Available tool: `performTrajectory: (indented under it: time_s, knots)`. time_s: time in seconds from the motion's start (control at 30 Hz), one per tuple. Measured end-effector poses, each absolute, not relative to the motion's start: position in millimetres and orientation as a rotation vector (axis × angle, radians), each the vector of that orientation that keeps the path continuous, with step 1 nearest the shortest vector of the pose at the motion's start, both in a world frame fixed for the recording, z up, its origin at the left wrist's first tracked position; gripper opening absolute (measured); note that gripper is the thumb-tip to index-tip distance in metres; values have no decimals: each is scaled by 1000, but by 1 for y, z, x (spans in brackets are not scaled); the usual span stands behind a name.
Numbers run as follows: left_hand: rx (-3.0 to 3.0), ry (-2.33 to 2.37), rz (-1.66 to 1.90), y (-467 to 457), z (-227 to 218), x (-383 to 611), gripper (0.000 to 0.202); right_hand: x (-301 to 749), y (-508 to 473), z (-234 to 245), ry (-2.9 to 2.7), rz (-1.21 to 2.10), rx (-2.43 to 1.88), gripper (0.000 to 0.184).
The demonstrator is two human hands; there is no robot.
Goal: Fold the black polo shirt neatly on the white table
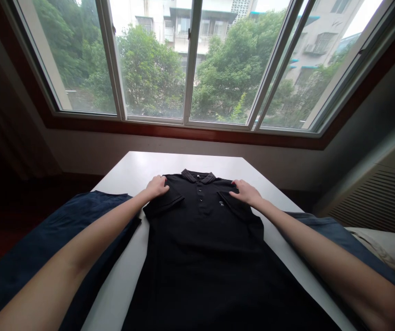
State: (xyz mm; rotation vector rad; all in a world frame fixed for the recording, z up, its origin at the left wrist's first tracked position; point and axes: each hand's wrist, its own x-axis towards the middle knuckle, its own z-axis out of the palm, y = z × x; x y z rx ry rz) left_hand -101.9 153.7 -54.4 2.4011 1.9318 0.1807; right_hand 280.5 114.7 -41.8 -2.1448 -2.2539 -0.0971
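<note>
A black polo shirt (204, 248) lies front up and spread out, its collar (198, 176) at the far end. Both short sleeves are folded inward over the chest. At the shoulder on the left side, my left hand (157, 186) is closed on the fabric, thumb on top by the folded sleeve. My right hand (247, 192) grips the opposite shoulder in the same way, with its thumb near a small white logo (221, 203). The undersides of the fingers are partly hidden. The shirt's lower hem runs out of view at the bottom.
The shirt rests on a white table (156, 162). Dark blue clothing (70, 220) lies along the left side, and grey-blue fabric (324, 225) on the right. A wide window (187, 69) stands behind the table. A louvred panel (383, 188) is at the far right.
</note>
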Motion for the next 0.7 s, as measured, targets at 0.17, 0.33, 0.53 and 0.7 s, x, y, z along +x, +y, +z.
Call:
performTrajectory:
  time_s: [0.17, 0.33, 0.53, 0.7]
  knots:
    - [2667, 1582, 128, 123, -51, -46, 50, 231, 109, -45, -2484, 30, -2056, 59]
    - [2667, 1605, -4, 112, -43, -31, 34, 219, 109, -42, -2472, 95, -2104, 49]
    - [2544, 1687, 160, 131, -21, -88, 36, 250, 111, -35, -2352, 230, -2093, 46]
    - [2221, 1893, 320, 151, -10, -165, 38, 275, 110, -35, -2214, 218, -2114, 55]
